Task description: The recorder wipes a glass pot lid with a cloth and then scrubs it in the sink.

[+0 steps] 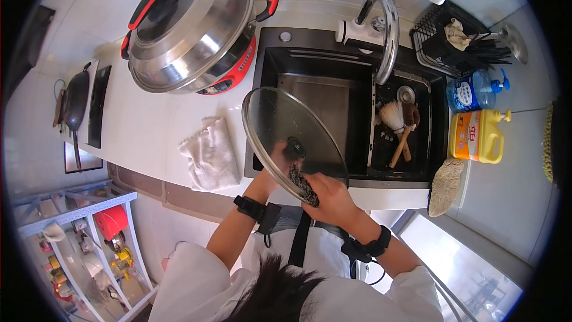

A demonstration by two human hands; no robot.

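Note:
A round glass pot lid [286,116] with a metal rim is tilted over the near left part of the black double sink [321,98]. Behind the glass, my left hand [278,165] is at the lid's dark knob [296,146], its fingers seen blurred through the pane. My right hand [333,199] grips a dark mesh scouring pad [303,184] against the near rim of the lid. Left of the sink, a folded pale cloth [212,156] lies on the white counter.
A large lidded steel electric wok [192,36] stands back left. The chrome faucet [389,40] arches over the sink. Wooden-handled brushes [397,129] lie in the right basin. Right of it stand a blue pump bottle [471,91], a yellow detergent jug [478,136] and a tan scrubbing cloth [447,188].

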